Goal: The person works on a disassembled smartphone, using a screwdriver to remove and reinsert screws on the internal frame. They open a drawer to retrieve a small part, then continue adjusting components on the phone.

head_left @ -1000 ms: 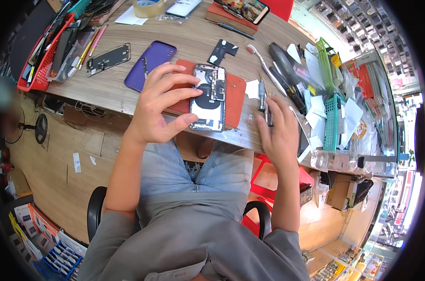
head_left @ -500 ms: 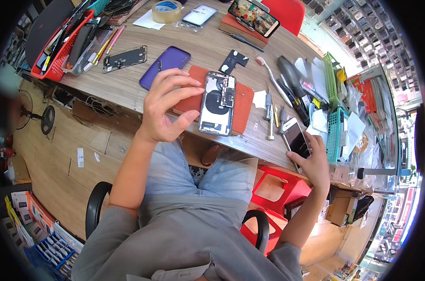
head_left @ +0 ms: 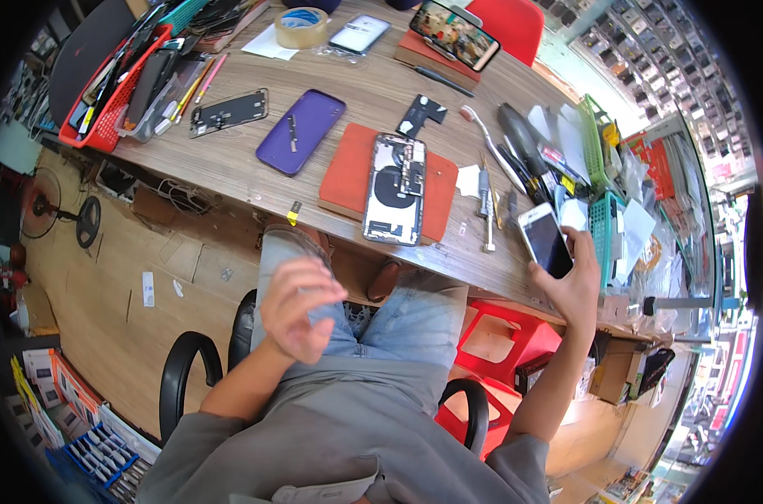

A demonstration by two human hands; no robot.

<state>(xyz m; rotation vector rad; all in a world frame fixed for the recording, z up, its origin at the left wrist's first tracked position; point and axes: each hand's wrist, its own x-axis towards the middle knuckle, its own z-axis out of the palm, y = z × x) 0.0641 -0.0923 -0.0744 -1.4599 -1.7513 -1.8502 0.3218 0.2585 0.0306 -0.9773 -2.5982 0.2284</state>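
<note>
Over my lap is my left hand (head_left: 299, 309), slightly blurred, empty, its fingers loosely curled and apart. My right hand (head_left: 570, 281) grips a white smartphone (head_left: 547, 242) with a dark screen by its lower end, at the right of the table's front. An opened phone body (head_left: 396, 186), its inner parts and a round black coil showing, lies on a reddish-brown pad (head_left: 343, 172). A purple phone case (head_left: 312, 126) with a small dark strip on it rests left of the pad. Farther left lies a detached phone screen (head_left: 230, 112). Behind the opened phone sits a black battery-like piece (head_left: 422, 115).
Screwdrivers (head_left: 486, 197), a toothbrush (head_left: 485, 134) and cables lie to the right beside green baskets (head_left: 601, 227). At the back, a phone with a lit screen (head_left: 455, 38) leans on a reddish block. A tape roll (head_left: 301, 27) and red basket (head_left: 104, 126) stand left.
My left hand has drawn back from beside the opened phone to above my lap. My right hand has lifted and turned the white phone slightly.
</note>
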